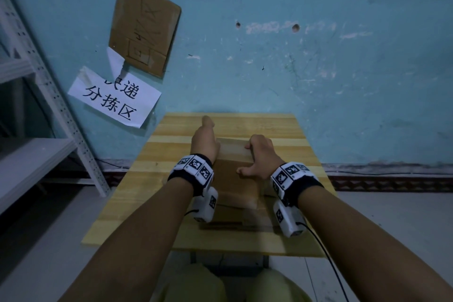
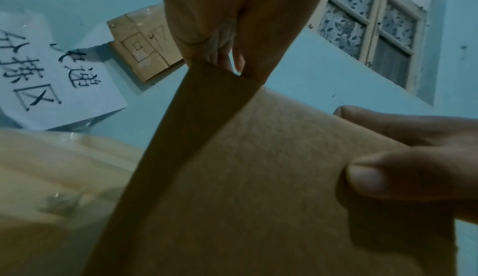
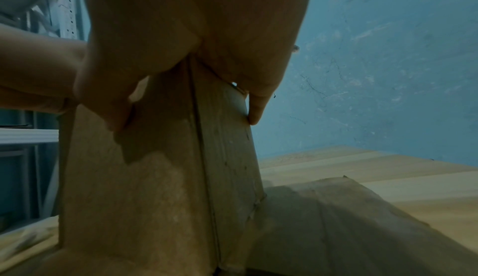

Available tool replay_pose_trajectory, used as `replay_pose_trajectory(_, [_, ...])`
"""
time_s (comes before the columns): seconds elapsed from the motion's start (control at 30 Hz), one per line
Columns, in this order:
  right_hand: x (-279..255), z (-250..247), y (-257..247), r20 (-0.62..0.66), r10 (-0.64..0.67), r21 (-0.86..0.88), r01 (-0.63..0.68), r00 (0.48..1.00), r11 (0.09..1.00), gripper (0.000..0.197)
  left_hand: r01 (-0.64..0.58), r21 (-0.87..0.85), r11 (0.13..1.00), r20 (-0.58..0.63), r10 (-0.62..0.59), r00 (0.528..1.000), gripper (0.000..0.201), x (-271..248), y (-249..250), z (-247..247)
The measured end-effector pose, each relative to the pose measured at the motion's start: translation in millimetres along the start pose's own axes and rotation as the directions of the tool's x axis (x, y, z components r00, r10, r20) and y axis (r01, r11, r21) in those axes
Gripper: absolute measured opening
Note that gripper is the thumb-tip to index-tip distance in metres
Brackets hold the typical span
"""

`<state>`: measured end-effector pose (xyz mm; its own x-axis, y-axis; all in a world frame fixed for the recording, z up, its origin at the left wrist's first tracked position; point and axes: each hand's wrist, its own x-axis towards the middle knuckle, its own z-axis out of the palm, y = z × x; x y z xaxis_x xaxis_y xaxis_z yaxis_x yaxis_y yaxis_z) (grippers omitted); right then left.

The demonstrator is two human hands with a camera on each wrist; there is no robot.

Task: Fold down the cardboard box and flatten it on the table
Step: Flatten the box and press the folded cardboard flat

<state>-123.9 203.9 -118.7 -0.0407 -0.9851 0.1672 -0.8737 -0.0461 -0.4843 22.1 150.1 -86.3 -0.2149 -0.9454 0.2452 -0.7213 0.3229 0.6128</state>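
Note:
A brown cardboard box [image 1: 235, 179] stands in the middle of the wooden table [image 1: 147, 179], with a bottom flap [image 1: 245, 216] spread on the wood toward me. My left hand [image 1: 204, 140] lies flat along the box's left side with straight fingers pointing at the wall; in the left wrist view the palm [image 2: 207, 24] meets the box's upper corner [image 2: 214, 71]. My right hand [image 1: 261, 154] grips the box's upper right edge, thumb [image 3: 111, 112] on the near face and fingers [image 3: 256, 108] curled over the far side. The box's interior is hidden.
The table's far edge meets a blue wall [image 1: 318, 56] bearing a paper sign [image 1: 115, 98] and a cardboard sheet [image 1: 144, 27]. A white metal shelf [image 1: 36, 81] stands at the left. A cable [image 1: 326, 252] trails from my right wrist. Bare wood lies either side of the box.

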Motion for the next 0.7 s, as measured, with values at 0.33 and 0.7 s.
replay_pose_trajectory(0.33, [0,-1,-1,-0.005,-0.006,-0.026,0.006,1.000,1.000,0.059,0.059,0.153,0.986,0.093,-0.073,0.993,0.015,4,5,-8])
replay_pose_trajectory(0.7, [-1,-1,1,0.008,-0.008,-0.011,0.008,1.000,1.000,0.056,-0.041,0.165,0.985,0.229,0.002,0.973,0.025,8,4,-12])
